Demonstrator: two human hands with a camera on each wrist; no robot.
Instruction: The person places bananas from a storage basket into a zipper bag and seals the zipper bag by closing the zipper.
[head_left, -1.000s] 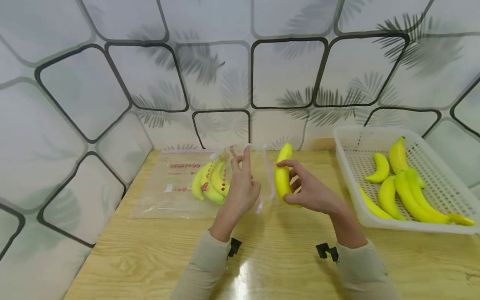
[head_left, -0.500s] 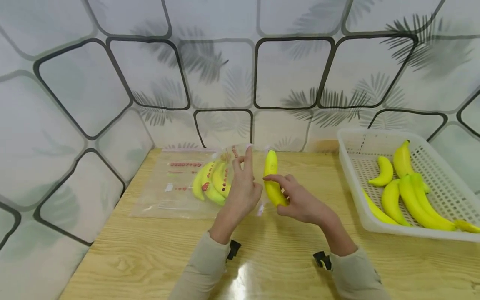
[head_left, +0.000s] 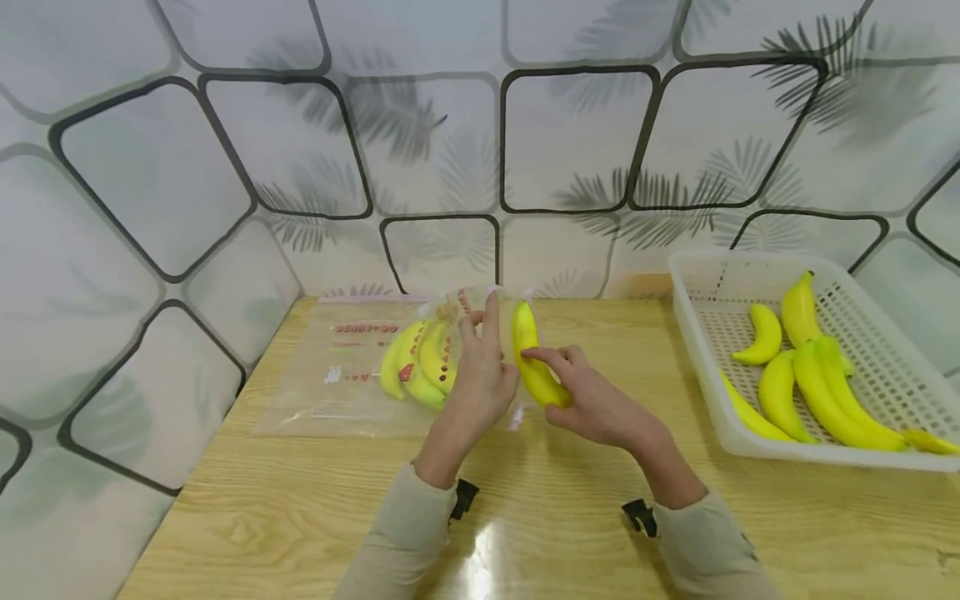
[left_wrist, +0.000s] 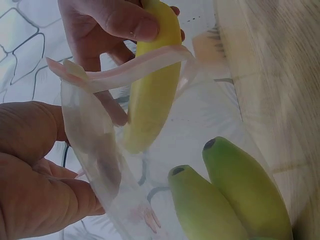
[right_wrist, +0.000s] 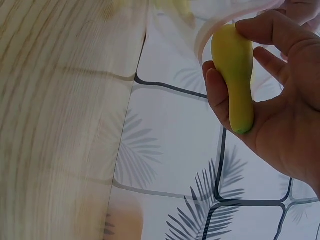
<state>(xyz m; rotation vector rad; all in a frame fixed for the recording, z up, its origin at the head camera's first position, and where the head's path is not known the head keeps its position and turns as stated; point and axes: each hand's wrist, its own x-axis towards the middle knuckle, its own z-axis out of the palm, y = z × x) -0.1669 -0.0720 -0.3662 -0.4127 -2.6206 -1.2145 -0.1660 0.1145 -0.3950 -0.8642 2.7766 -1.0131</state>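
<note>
A clear zip bag [head_left: 300, 375] with red print lies on the table, several bananas [head_left: 416, 367] inside it. My left hand [head_left: 483, 383] pinches its open edge between thumb and fingers, lifting the plastic, as the left wrist view shows. In my right hand [head_left: 603, 404] a single yellow banana [head_left: 534, 358] is gripped at the bag's mouth. Seen from the left wrist, the pinkish zip strip [left_wrist: 135, 72] crosses in front of this banana, whose lower end shows through the plastic. The right wrist view shows thumb and fingers around the banana [right_wrist: 236, 70].
A white perforated plastic basket [head_left: 693, 358] stands to the right, with several bananas [head_left: 825, 400] in it. The wood-grain table [head_left: 300, 517] meets a patterned wall covering [head_left: 577, 150] at the back and left.
My right hand has carried the banana leftward to the bag's mouth, and its lower end has swung to the right. The left hand stays at the bag's edge.
</note>
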